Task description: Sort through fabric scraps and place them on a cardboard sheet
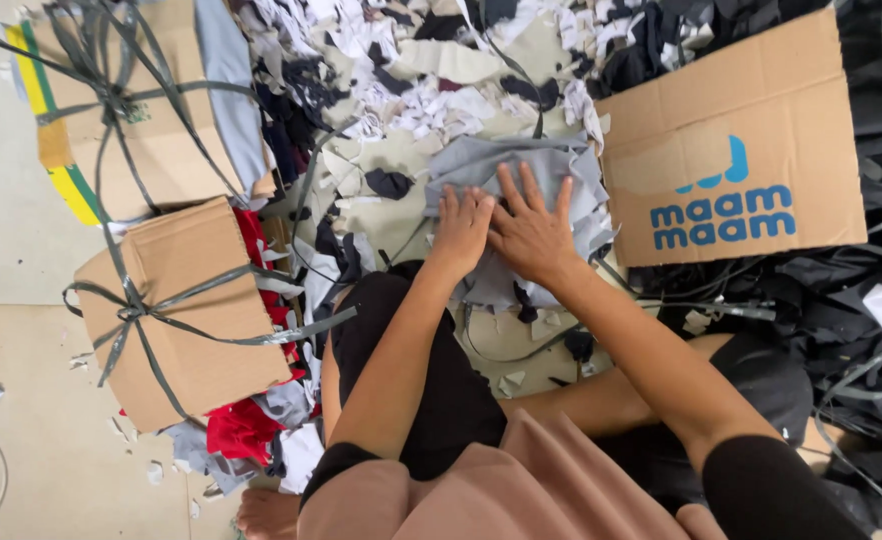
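Note:
A stack of grey fabric pieces lies on the floor in front of my knees. My left hand rests on its near edge with fingers curled against the cloth. My right hand lies flat on the stack, fingers spread, pressing it down. The two hands touch side by side. Neither hand lifts anything.
A loose cardboard sheet lies to the right of the stack. Two bundles of fabric between cardboard, tied with dark strap, sit to the left. White and black cloth scraps cover the floor beyond; black straps and dark cloth pile up at right.

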